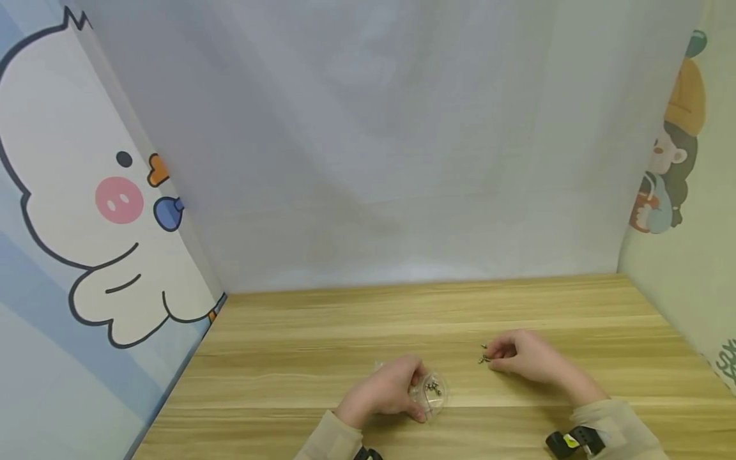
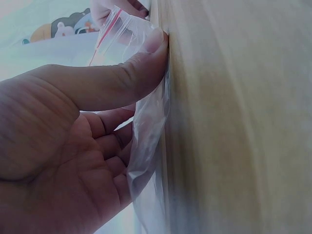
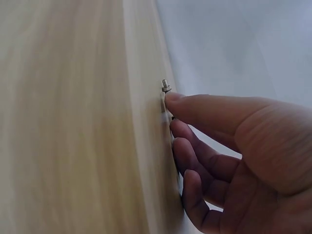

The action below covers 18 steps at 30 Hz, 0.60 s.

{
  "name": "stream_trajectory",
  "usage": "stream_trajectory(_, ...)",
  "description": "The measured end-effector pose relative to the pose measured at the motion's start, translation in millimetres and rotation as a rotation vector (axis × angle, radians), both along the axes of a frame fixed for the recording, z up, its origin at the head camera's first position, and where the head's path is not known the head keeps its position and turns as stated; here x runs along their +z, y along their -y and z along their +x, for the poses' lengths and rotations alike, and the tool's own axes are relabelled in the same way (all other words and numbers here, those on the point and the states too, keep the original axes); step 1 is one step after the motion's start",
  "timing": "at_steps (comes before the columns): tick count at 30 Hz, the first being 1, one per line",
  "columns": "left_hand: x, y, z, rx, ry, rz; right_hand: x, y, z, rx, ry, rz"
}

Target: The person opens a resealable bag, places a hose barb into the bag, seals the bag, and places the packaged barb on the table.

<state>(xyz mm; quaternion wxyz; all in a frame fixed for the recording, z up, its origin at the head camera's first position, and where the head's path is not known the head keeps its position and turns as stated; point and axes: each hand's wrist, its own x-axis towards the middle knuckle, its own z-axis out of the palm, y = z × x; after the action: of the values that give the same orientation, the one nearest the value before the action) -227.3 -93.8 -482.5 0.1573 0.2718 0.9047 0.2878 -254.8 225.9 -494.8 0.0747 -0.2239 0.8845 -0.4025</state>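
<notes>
A clear, thin plastic bag [image 1: 427, 401] with a red line along one edge, seen in the left wrist view, lies against the light wood-grain table [image 1: 299, 345]. Within its outline sit several small silvery metal pieces [image 1: 433, 386]. At the bag's left side, the left hand [image 1: 388, 386] curves its fingers and thumb around it and holds it.

To the right of the bag and slightly farther from the person, a few loose silvery metal pieces [image 1: 482, 360] lie on the table. The right hand [image 1: 531, 359] is at them, fingers bent and thumb tip near the index tip, touching or just beside one piece; whether it pinches any, I cannot tell.

Nearer the person than the bag are two pale beige sleeves [image 1: 623, 431] and a black wristband with a yellow patch [image 1: 566, 442]. Well beyond the bag hangs a pale grey sheet [image 1: 402, 140]. Far to its left stands a blue panel with a white cartoon bird [image 1: 63, 160]; far to its right, a pale green wall [image 1: 690, 281] with a cartoon figure.
</notes>
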Motion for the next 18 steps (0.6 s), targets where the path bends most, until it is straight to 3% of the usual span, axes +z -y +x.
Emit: stream_trajectory(18, 2.3, 0.5, 0.3, 0.003, 0.010, 0.012, -3.9, 1.3, -1.8, 0.022, -0.022, 0.039)
